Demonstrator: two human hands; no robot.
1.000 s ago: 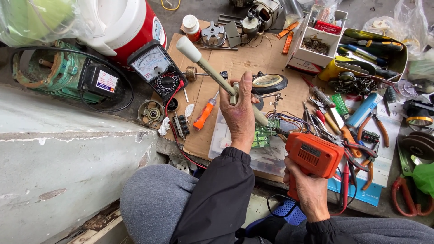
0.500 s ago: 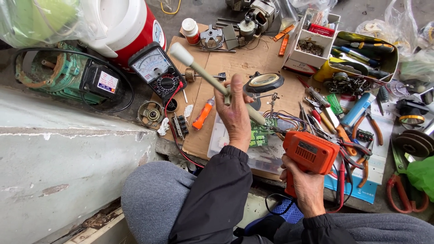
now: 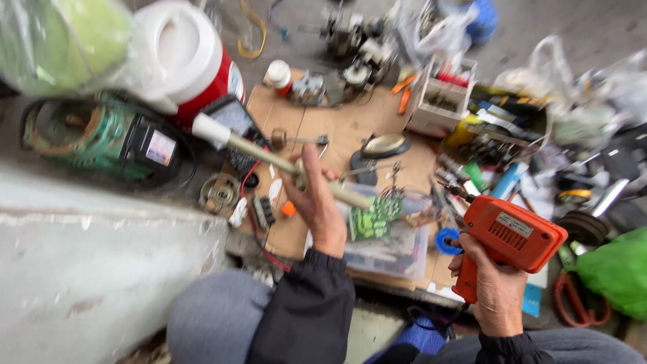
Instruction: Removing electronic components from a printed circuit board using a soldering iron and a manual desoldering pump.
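My left hand (image 3: 317, 202) grips the middle of a long tan rod-shaped tool (image 3: 269, 156) with a white cap at its far-left end, held slanted above the cardboard mat (image 3: 337, 125). My right hand (image 3: 492, 286) is closed on the grip of an orange pistol-shaped power tool (image 3: 512, 236), its tip pointing left toward a green circuit board (image 3: 374, 217). The board lies on a clear plastic sheet just right of my left hand. A blue roll (image 3: 446, 240) sits beside the orange tool's handle.
A black meter (image 3: 232, 121), a red and white jug (image 3: 195, 64) and a green motor (image 3: 87, 138) stand at the left. A white parts box (image 3: 438, 101) and a heap of hand tools (image 3: 499, 152) fill the right. A grey concrete ledge (image 3: 94, 263) is lower left.
The view has swung and closed in. My right hand has lifted the orange tool higher and to the right. The left hand still holds the rod, now lower in view.
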